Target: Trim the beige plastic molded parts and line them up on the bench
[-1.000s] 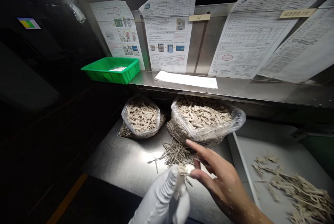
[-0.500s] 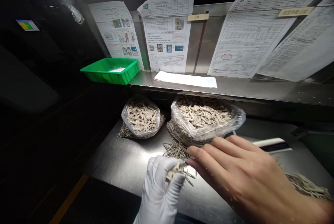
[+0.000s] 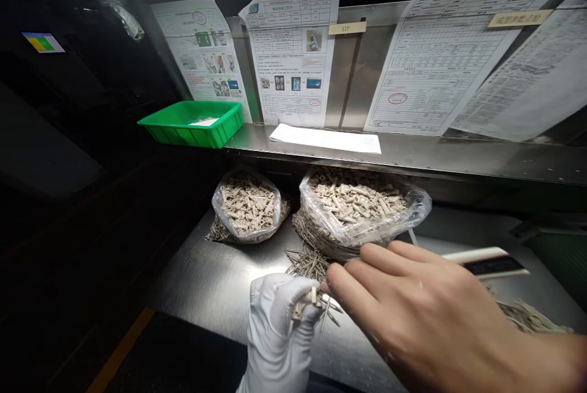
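My left hand [image 3: 277, 326], in a white glove, is closed around a small beige tubular plastic part [image 3: 306, 306], pinched between thumb and fingers. My bare right hand [image 3: 413, 301] is wrapped round a knife whose white-and-black handle [image 3: 493, 261] sticks out behind the knuckles to the right. Its working end is hidden by my right fingers, which are right beside the part. Just beyond the two hands lies a heap of thin grey-beige sticks [image 3: 309, 263] on the metal table [image 3: 192, 283].
Two clear plastic bags, a smaller one [image 3: 219, 206] and a larger one [image 3: 343, 235], are full of similar beige parts. More beige pieces [image 3: 527, 318] lie at the right. Above runs a metal shelf [image 3: 440, 157] with a green bin [image 3: 183, 130], folded paper [image 3: 325, 138] and posted sheets [image 3: 293, 63].
The part has turned in my left fingers. My right hand has shifted slightly, its fingertips still beside the part, and the knife handle behind it has moved a little right.
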`<state>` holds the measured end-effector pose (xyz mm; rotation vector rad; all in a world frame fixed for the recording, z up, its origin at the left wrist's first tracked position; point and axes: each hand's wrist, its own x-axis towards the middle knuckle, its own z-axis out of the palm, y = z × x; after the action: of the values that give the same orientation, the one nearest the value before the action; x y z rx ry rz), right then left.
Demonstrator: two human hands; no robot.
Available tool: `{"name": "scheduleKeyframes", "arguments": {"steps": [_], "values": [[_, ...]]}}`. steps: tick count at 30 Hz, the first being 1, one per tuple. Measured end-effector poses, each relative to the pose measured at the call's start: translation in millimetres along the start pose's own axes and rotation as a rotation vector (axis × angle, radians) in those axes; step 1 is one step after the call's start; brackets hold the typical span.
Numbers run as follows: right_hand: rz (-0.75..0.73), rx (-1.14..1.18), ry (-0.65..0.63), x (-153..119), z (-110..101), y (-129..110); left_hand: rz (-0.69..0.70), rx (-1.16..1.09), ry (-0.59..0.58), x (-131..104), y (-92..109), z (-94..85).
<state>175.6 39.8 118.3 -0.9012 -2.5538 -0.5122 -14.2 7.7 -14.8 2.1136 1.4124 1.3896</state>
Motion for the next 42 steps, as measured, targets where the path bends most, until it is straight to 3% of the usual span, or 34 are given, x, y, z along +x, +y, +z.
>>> {"name": "scheduleKeyframes", "arguments": {"steps": [5, 8, 10, 12, 18, 23, 27, 31, 35, 38, 42], "values": [[0.131, 0.220, -0.075, -10, 4, 7, 0.047, 0.053, 0.095, -6, -2, 3.5], [0.220, 0.331, 0.011, -20, 15, 5, -0.114, -0.065, 0.086, -5, 5, 6.6], [0.314, 0.438, 0.092, -26, 25, 1, -0.273, -0.161, 0.135, -4, 13, 10.4], [0.410, 0.555, 0.149, -33, 35, -3, -0.333, -0.235, 0.207, -2, 19, 15.2], [0.541, 0.791, 0.236, -43, 59, -16, -0.316, -0.459, 0.167, 1, 24, 20.4], [0.426, 0.643, 0.373, -45, 60, -19, -0.231, -0.475, 0.144, 2, 16, 11.6], [0.353, 0.632, 0.297, -45, 55, -14, -0.076, -0.446, 0.135, 6, 4, 8.8], [0.353, 0.701, 0.242, -46, 52, -12, -0.070, -0.497, 0.088, 8, -1, 7.4], [0.408, 0.799, 0.167, -46, 50, -11, -0.170, -0.592, -0.024, 8, 2, -0.3], [0.471, 0.888, 0.043, -45, 49, -10, -0.274, -0.676, -0.125, 10, 9, -8.7], [0.533, 1.017, -0.095, -48, 53, -11, -0.531, -0.748, -0.203, 14, 20, -14.6]]}}
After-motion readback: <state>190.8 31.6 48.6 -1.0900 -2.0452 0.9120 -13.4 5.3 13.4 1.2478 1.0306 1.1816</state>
